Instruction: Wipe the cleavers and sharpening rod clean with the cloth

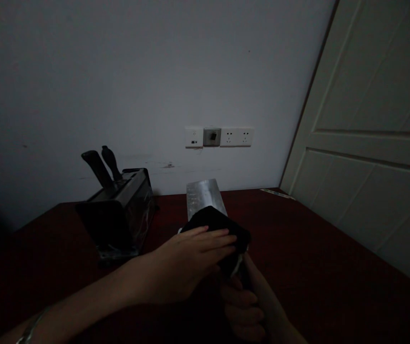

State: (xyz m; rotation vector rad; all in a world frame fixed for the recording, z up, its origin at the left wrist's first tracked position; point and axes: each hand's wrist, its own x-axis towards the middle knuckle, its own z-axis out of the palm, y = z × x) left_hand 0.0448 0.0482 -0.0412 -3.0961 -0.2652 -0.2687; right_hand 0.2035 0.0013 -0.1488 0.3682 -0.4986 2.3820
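A cleaver with a broad, shiny metal blade (205, 193) points away from me above the dark red tabletop. Over the lower part of the blade lies a black cloth (214, 219), with a pale edge showing near my right thumb. My left hand (194, 260) lies across the cloth, pressing it to the blade with fingers nearly straight and together; its thumb is hidden. Below it, my right hand (249, 306) is closed, its fingers wrapped around the cleaver's handle, which is mostly hidden in the dark.
On the left stands a knife block (124, 205) with two black-handled tools in it. Sockets and switches (219, 137) sit on the wall behind the table (269, 224). A thin, light strip (277, 193) lies at the back right edge, by a white panelled door (369, 143).
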